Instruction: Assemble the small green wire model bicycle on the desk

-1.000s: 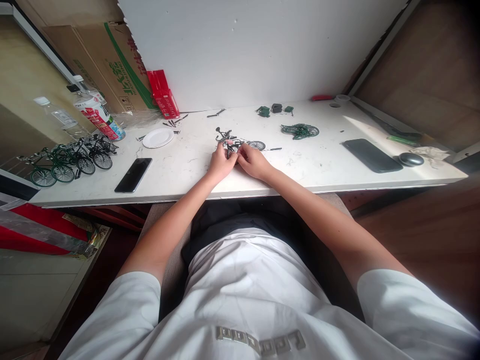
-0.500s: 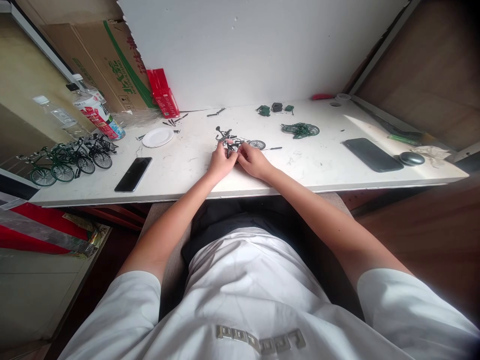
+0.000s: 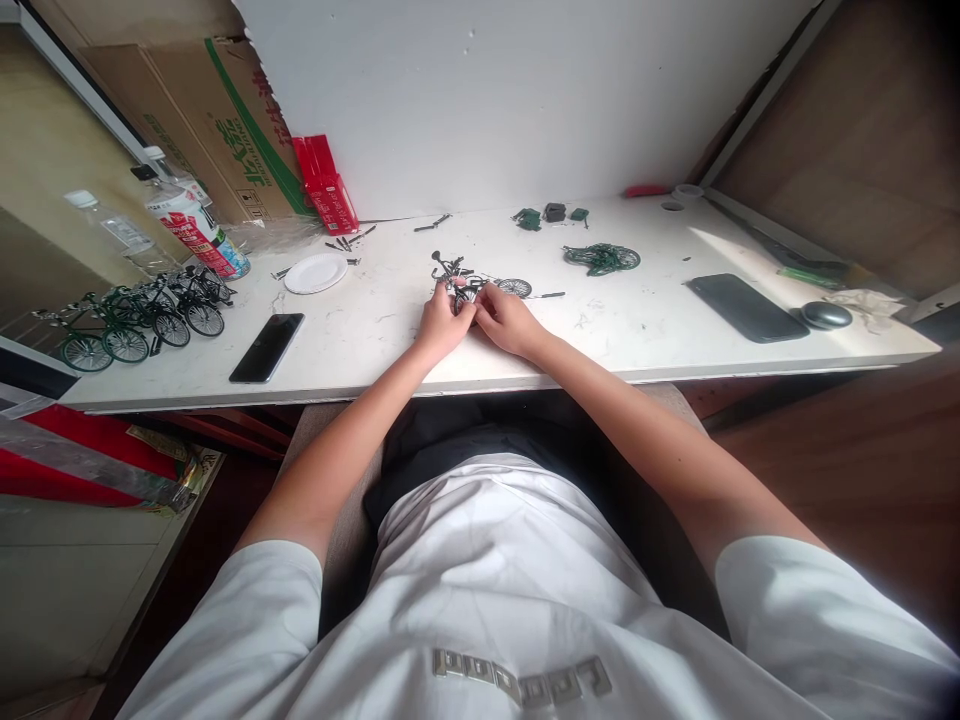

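Note:
Both hands meet over a small black model bicycle [image 3: 514, 287] near the middle of the table. The fingers of my left hand [image 3: 444, 318] are closed around its left part. My right hand [image 3: 506, 318] pinches at the same place, its fingertips touching those of the left; whatever lies between them is hidden. One spoked wheel shows to the right, while handlebars and other dark parts stick up behind the left hand. A thin dark rod [image 3: 553, 295] lies just right of the wheel.
Finished-looking model bicycles [image 3: 127, 320] stand in a row at the left, near bottles [image 3: 196, 225], a phone [image 3: 268, 348] and a white paper plate [image 3: 316, 273]. Green bicycle parts [image 3: 602, 259] lie at the right, before a dark flat case [image 3: 746, 308] and a computer mouse [image 3: 826, 315].

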The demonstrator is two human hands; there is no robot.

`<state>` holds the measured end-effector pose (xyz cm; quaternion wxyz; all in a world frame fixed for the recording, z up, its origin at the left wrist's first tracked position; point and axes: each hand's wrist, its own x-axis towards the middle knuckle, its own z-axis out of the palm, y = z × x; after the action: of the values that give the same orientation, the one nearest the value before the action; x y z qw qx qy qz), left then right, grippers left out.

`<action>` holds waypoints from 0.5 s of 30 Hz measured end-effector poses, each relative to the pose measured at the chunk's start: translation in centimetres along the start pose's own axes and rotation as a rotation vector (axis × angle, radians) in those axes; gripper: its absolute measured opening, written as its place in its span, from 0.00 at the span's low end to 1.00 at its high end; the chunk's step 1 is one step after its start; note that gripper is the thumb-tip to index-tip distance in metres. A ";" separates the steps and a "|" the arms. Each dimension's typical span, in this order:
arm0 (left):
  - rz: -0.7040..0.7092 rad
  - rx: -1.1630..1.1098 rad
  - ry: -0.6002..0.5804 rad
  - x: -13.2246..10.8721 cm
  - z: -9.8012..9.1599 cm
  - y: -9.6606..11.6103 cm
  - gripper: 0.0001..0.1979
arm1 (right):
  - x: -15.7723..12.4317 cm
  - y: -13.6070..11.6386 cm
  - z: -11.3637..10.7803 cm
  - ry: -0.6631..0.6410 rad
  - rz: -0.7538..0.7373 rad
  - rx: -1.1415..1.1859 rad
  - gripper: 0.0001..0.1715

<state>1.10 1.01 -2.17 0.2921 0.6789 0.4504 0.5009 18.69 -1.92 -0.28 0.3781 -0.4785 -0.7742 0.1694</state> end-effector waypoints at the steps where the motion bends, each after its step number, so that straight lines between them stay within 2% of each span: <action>1: -0.003 0.005 0.000 0.0 0.0 0.0 0.20 | 0.0 0.0 0.0 0.001 -0.001 -0.001 0.08; 15: -0.017 0.040 -0.020 -0.2 -0.2 0.6 0.20 | 0.0 -0.6 -0.2 -0.013 0.001 0.007 0.05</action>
<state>1.05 0.55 -1.66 0.2874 0.6855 0.4632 0.4826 18.52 -2.22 0.24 0.3747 -0.4766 -0.7757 0.1752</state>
